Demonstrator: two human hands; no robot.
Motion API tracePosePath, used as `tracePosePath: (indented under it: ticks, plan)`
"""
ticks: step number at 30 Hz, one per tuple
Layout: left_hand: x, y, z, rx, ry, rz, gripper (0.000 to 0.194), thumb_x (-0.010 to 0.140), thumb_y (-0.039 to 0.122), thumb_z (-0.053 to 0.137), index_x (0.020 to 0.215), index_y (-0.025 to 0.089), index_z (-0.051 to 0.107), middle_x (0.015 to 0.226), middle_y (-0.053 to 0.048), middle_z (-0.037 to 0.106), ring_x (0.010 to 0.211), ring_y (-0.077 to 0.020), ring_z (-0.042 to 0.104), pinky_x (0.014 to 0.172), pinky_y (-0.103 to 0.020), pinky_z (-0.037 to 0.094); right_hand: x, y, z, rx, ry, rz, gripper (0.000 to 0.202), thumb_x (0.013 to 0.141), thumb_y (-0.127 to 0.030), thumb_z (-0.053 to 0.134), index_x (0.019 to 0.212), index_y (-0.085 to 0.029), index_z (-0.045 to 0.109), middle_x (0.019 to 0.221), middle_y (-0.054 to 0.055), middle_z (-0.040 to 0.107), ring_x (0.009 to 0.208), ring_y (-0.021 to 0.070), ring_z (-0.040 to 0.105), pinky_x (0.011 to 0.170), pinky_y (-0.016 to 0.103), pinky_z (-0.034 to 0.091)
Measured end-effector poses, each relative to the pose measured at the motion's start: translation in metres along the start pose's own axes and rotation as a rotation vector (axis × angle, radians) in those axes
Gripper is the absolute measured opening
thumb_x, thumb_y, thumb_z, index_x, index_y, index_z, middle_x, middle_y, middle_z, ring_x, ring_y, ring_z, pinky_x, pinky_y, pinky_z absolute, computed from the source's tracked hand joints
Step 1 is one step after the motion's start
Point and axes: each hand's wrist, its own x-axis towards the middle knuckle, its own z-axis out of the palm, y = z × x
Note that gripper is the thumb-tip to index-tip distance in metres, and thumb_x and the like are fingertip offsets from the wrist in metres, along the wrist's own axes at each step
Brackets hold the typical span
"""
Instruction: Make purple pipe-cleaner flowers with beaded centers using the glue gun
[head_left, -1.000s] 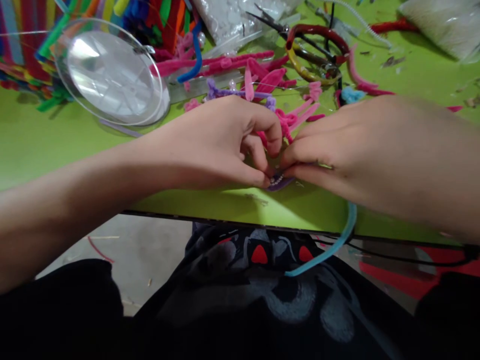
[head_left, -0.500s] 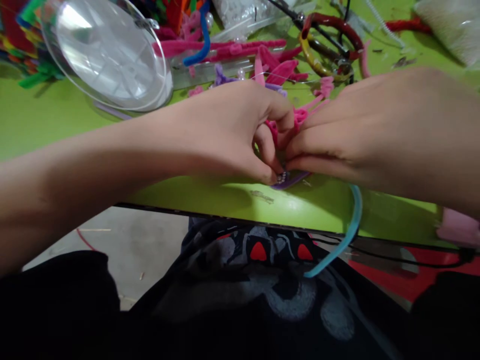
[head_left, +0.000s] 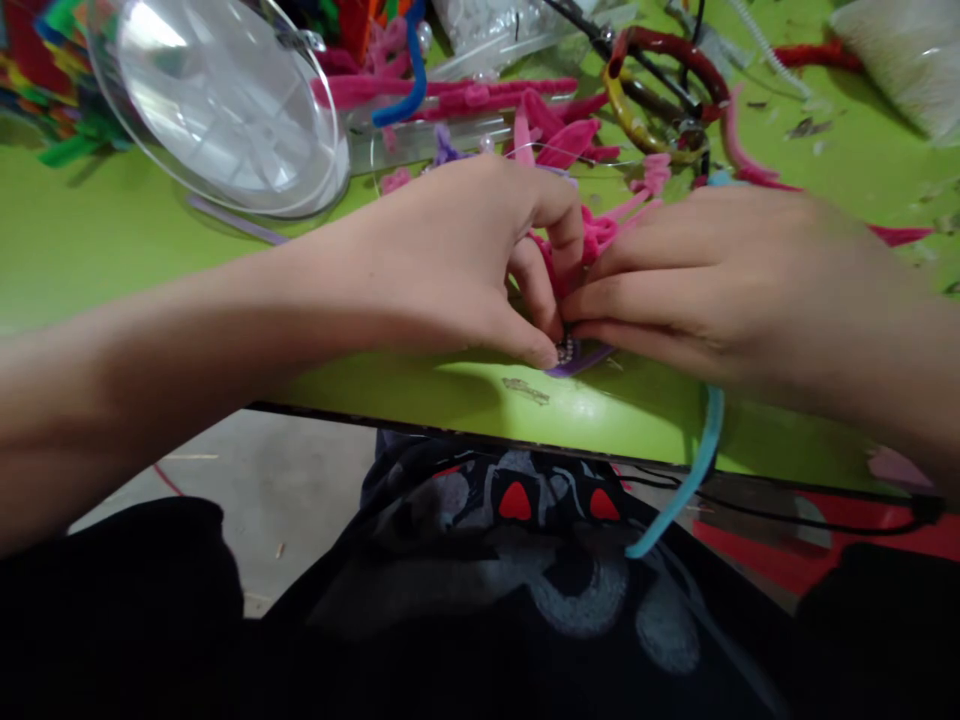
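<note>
My left hand (head_left: 487,260) pinches a small silvery beaded piece (head_left: 565,350) between thumb and index finger, low over the green table. Fingers of my right hand (head_left: 675,280) are pressed together at the same spot, touching or nearly touching the left fingertips; what they grip is hidden. Under the beaded piece lies a purple fuzzy stem (head_left: 581,364). Bright pink looped stems (head_left: 598,234) show between the two hands. A light blue fuzzy stem (head_left: 705,465) comes out from beneath my right hand and hangs over the table edge.
A clear round spool (head_left: 225,110) stands at the upper left beside colourful pieces (head_left: 67,80). Pink stems (head_left: 510,95), a blue stem (head_left: 414,70) and scissors with red and yellow handles (head_left: 667,45) lie behind the hands. A bag of pale beads (head_left: 900,60) is at the upper right.
My right hand has tilted and shifted slightly down, uncovering more of the pink stem behind it. The light blue stem's lower end has moved a little right. My left hand keeps its pinch.
</note>
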Motion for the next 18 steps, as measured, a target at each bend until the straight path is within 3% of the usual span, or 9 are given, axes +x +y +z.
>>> tracePosePath:
  ticks: [3, 10, 13, 15, 18]
  plan:
    - [-0.003, 0.0, 0.002, 0.027, 0.017, 0.028, 0.028, 0.085, 0.017, 0.084, 0.109, 0.014, 0.071, 0.077, 0.005, 0.081, 0.071, -0.0127, 0.076, 0.075, -0.027, 0.064, -0.003, 0.004, 0.0, -0.169, -0.063, -0.183, 0.041, 0.117, -0.037, 0.044, 0.113, -0.025, 0.083, 0.113, 0.006, 0.081, 0.108, 0.0299, 0.073, 0.09, 0.047, 0.052]
    - [-0.012, 0.006, 0.005, -0.026, 0.119, -0.021, 0.031, 0.079, 0.019, 0.093, 0.107, 0.015, 0.08, 0.086, 0.003, 0.08, 0.071, -0.0108, 0.069, 0.083, -0.036, 0.062, -0.013, 0.001, -0.004, -0.352, -0.02, -0.162, 0.049, 0.119, -0.04, 0.03, 0.104, -0.026, 0.075, 0.112, 0.003, 0.077, 0.109, 0.0289, 0.074, 0.092, 0.051, 0.059]
    - [-0.017, 0.011, -0.001, 0.002, 0.202, -0.005, 0.03, 0.086, 0.034, 0.091, 0.108, 0.014, 0.084, 0.09, -0.001, 0.08, 0.075, -0.0106, 0.068, 0.081, -0.032, 0.06, -0.023, -0.005, -0.011, -0.385, 0.105, -0.144, 0.032, 0.118, -0.039, 0.041, 0.114, -0.024, 0.07, 0.117, 0.006, 0.076, 0.102, 0.0265, 0.074, 0.085, 0.046, 0.056]
    - [-0.019, 0.015, -0.003, -0.002, 0.253, 0.006, 0.032, 0.095, 0.043, 0.082, 0.11, 0.014, 0.086, 0.087, 0.0, 0.079, 0.075, -0.0098, 0.068, 0.075, -0.025, 0.056, -0.032, -0.011, -0.017, -0.406, 0.178, -0.052, 0.023, 0.116, -0.039, 0.049, 0.12, -0.026, 0.067, 0.12, 0.006, 0.075, 0.104, 0.0254, 0.073, 0.08, 0.042, 0.053]
    - [-0.014, 0.022, 0.0, -0.061, 0.23, 0.021, 0.034, 0.102, 0.048, 0.073, 0.106, 0.017, 0.088, 0.083, 0.002, 0.078, 0.072, -0.0085, 0.068, 0.065, -0.018, 0.047, -0.044, -0.016, -0.023, -0.462, 0.229, 0.031, 0.019, 0.115, -0.037, 0.05, 0.12, -0.028, 0.066, 0.119, 0.004, 0.075, 0.103, 0.0237, 0.074, 0.073, 0.039, 0.049]
